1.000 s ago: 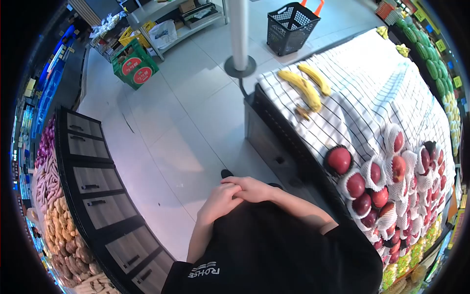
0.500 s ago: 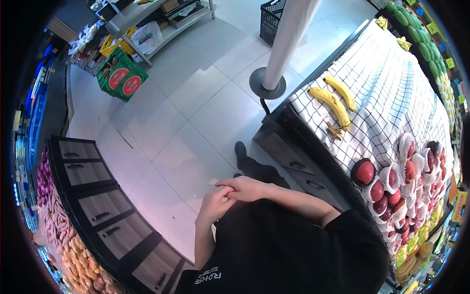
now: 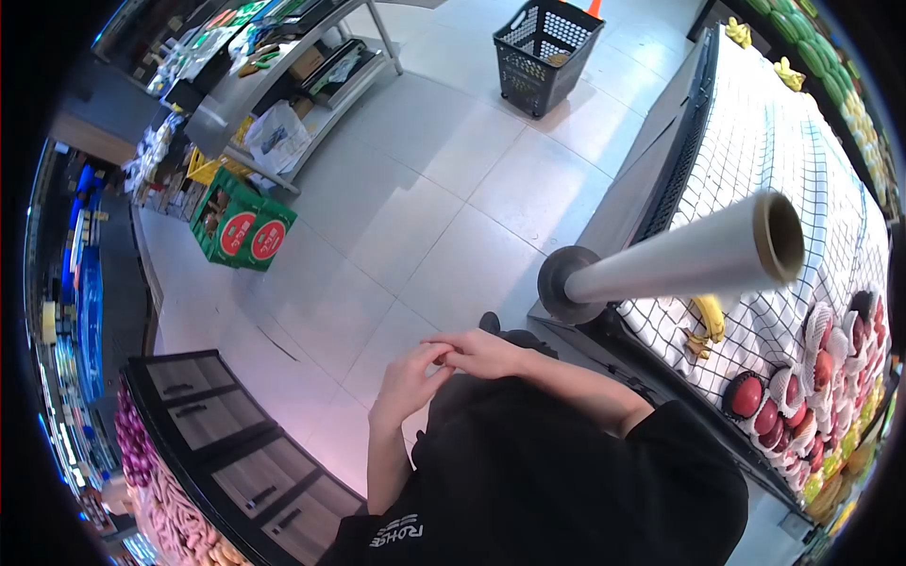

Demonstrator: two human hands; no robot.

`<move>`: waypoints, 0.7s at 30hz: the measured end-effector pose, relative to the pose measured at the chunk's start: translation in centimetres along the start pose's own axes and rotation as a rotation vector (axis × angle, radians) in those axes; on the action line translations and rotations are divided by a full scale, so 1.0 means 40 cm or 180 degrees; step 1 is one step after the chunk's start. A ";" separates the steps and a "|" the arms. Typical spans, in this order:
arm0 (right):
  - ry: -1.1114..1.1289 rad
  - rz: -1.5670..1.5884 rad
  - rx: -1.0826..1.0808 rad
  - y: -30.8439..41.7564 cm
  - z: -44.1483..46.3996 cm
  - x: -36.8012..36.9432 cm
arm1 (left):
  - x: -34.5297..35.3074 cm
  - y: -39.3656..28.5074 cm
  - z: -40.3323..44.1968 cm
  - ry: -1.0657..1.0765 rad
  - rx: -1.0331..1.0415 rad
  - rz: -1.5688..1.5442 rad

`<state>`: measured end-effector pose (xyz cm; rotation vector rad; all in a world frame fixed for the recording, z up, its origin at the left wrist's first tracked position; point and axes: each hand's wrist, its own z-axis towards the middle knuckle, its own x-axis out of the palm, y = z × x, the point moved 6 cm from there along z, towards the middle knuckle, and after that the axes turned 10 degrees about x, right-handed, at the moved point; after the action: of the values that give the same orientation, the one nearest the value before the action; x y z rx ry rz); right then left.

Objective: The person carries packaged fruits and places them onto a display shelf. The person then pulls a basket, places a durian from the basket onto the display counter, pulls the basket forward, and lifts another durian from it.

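My left hand (image 3: 406,385) and my right hand (image 3: 479,354) meet in front of my black shirt, their curled fingers touching each other. No object shows in either one; the fingertips partly hide one another. Beyond them, to the right, a roll of clear plastic film (image 3: 679,255) stands on a dark round base (image 3: 569,286) at the corner of the fruit display. Part of a banana (image 3: 710,319) shows below the roll on a checked cloth (image 3: 764,141). Red apples (image 3: 746,396), several in white foam nets, lie nearer on the right.
A black basket (image 3: 543,71) stands on the tiled floor (image 3: 453,179) ahead. Green boxes (image 3: 241,226) sit beside a metal shelf table (image 3: 321,123) at the upper left. Dark drawers (image 3: 222,415) with onions (image 3: 132,439) and pink roots (image 3: 175,514) line the left. Watermelons (image 3: 802,42) lie far right.
The view has shifted forward, bringing the film roll and display corner closer and the black basket fully into sight. My hands stay together, with the fingers slightly less interlaced.
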<state>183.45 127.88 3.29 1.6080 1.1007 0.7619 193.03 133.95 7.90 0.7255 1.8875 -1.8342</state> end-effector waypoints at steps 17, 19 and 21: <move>-0.1903 0.1221 0.0824 -0.067 0.219 -0.326 | -0.080 0.116 0.579 0.1680 0.1458 -0.0401; -0.2122 0.1265 0.0844 -0.041 0.280 -0.371 | -0.125 0.142 0.655 0.1778 0.1618 -0.0371; -0.2377 0.1053 0.0671 0.000 0.348 -0.412 | -0.183 0.164 0.723 0.1874 0.1734 -0.0308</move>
<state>189.25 107.40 -0.27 2.0416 0.3846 0.1940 200.92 104.50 5.78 1.5175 1.7496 -2.4257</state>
